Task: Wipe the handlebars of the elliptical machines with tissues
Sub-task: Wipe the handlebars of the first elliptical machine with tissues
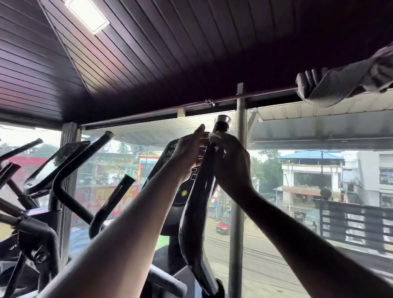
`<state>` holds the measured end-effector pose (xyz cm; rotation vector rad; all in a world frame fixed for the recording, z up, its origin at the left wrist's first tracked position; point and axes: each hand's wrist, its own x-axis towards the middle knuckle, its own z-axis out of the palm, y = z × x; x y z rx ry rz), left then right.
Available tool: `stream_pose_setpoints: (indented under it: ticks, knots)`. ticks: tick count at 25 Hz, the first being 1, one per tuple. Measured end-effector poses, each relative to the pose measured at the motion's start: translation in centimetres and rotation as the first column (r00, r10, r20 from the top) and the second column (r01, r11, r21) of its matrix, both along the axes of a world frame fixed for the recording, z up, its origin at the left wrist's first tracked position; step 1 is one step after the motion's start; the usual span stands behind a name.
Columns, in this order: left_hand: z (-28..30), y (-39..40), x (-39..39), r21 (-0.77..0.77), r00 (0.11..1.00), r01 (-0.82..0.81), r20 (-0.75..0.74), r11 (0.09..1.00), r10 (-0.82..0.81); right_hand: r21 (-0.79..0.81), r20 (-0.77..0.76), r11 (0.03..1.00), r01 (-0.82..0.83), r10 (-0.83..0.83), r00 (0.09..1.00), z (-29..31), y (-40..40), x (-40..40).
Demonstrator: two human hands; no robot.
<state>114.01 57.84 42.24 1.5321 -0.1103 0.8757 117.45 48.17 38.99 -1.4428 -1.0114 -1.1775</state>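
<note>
Head view: both hands are raised to the upper end of a glossy black, gently curved handlebar (195, 208) with a metal end cap; the right hand (232, 162) grips the bar with a crumpled white tissue (214, 137) pinched against it, while the left hand (189, 154) touches the bar's other side, fingers extended. Judged risk: the thin tissue could tear or slip off the smooth bar, leaving patches unwiped. Matte black handlebars of neighbouring machines (61, 180) stand to the left, apparently untouched.

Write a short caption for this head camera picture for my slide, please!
Both hands, left hand and right hand, wipe a white tissue near the black handlebar's top.
</note>
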Motion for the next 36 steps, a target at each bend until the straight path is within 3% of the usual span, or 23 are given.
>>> stream_pose_setpoints:
  ticks: [2, 3, 7, 10, 12, 16, 17, 21, 25, 29, 30, 33, 36]
  knots:
    - [-0.2, 0.2, 0.0, -0.058, 1.0, 0.016, 0.018, 0.998, -0.015, -0.177, 0.261, 0.984, 0.017, 0.03, 0.965, -1.5, -0.9, 0.4]
    - [-0.3, 0.3, -0.1, -0.071, 0.999, 0.034, 0.018, 0.997, -0.033, -0.245, 0.298, 0.968, 0.055, 0.021, 0.954, -0.3, -1.3, 1.0]
    - [-0.9, 0.6, -1.2, -0.043, 0.996, 0.086, -0.009, 0.995, -0.086, -0.382, 0.12, 0.9, 0.209, -0.175, 0.977, 4.1, -1.5, 2.1]
    - [-1.3, 1.3, -2.1, -0.037, 0.998, 0.06, -0.004, 0.998, -0.06, -0.471, 0.272, 0.879, 0.073, 0.066, 0.96, -0.1, -2.2, -0.1]
    - [-1.6, 1.7, -2.4, -0.018, 0.998, 0.066, -0.023, 0.998, -0.066, -0.548, 0.339, 0.832, 0.087, 0.126, 0.932, -0.8, -3.1, -0.6]
    - [-2.3, 1.3, -3.1, -0.033, 0.994, 0.101, -0.028, 0.994, -0.102, -0.519, 0.189, 0.811, 0.269, -0.198, 0.962, 3.0, -2.7, -0.5]
    - [-2.4, 1.3, -3.1, -0.038, 0.994, 0.102, -0.022, 0.994, -0.103, -0.529, 0.215, 0.798, 0.288, -0.203, 0.955, 2.4, -2.6, -0.9]
    - [-3.0, 1.6, -2.9, -0.032, 0.994, 0.091, -0.057, 0.995, -0.092, -0.624, 0.351, 0.745, 0.237, -0.004, 0.936, -1.9, -3.7, -3.0]
    - [-3.5, 0.6, -3.3, -0.119, 0.987, 0.145, -0.052, 0.982, -0.153, -0.507, 0.18, 0.818, 0.273, -0.209, 0.961, -0.5, -2.7, -3.2]
    - [-3.8, 1.1, -3.7, -0.084, 0.989, 0.127, -0.071, 0.988, -0.133, -0.478, 0.277, 0.837, 0.267, -0.144, 0.95, -4.9, -2.1, -5.5]
    - [-3.9, 1.1, -3.9, -0.077, 0.987, 0.134, -0.083, 0.988, -0.14, -0.455, 0.204, 0.856, 0.245, -0.167, 0.965, -4.5, -2.0, -5.4]
    - [-4.1, 0.7, -4.6, -0.075, 0.981, 0.157, -0.105, 0.985, -0.164, -0.371, -0.239, 0.925, 0.086, -0.184, 0.953, -3.9, -0.6, -5.9]
    - [-4.2, 0.7, -5.1, -0.068, 0.979, 0.168, -0.107, 0.983, -0.174, -0.211, -0.331, 0.976, -0.056, -0.018, 0.944, -7.7, 0.5, -8.6]
